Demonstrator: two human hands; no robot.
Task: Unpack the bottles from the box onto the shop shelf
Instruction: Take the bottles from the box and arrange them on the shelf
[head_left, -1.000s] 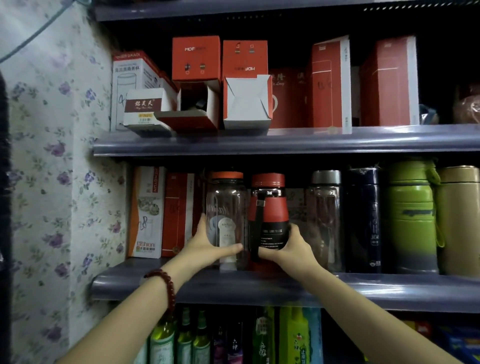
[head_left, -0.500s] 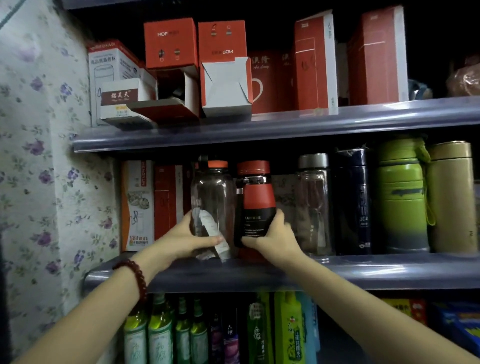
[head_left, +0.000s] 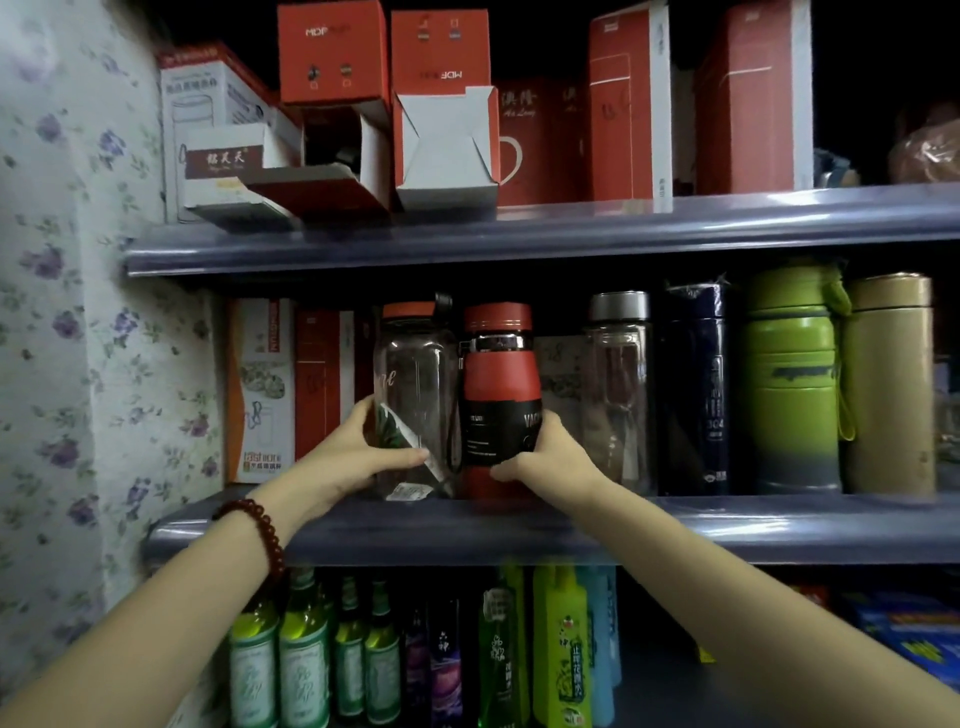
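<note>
Left hand (head_left: 358, 457) wraps the lower part of the clear bottle (head_left: 415, 395), thumb across the front, fingers round the left side. Clear bottle stands upright on the middle shelf (head_left: 519, 530), orange lid, black loop at the lid; paper label sticking out near its base by the thumb. Right hand (head_left: 550, 457) grips the red bottle (head_left: 498, 395) low on its right side, thumb under the black band, fingers curled behind. Red bottle upright on the same shelf, touching or just beside the clear bottle, right of it. Both bottles lie directly ahead of the hands, between them. Bead bracelet (head_left: 260, 530) on the left wrist. Further right on the shelf: silver-lid clear bottle (head_left: 618, 395), dark blue flask (head_left: 696, 395), green flask (head_left: 789, 384), gold flask (head_left: 888, 384). Left of the clear bottle: upright cartons (head_left: 260, 389). Top shelf (head_left: 519, 234) carries red boxes (head_left: 332, 52), two lying open-ended. Lower shelf: green bottles (head_left: 301, 660).
</note>
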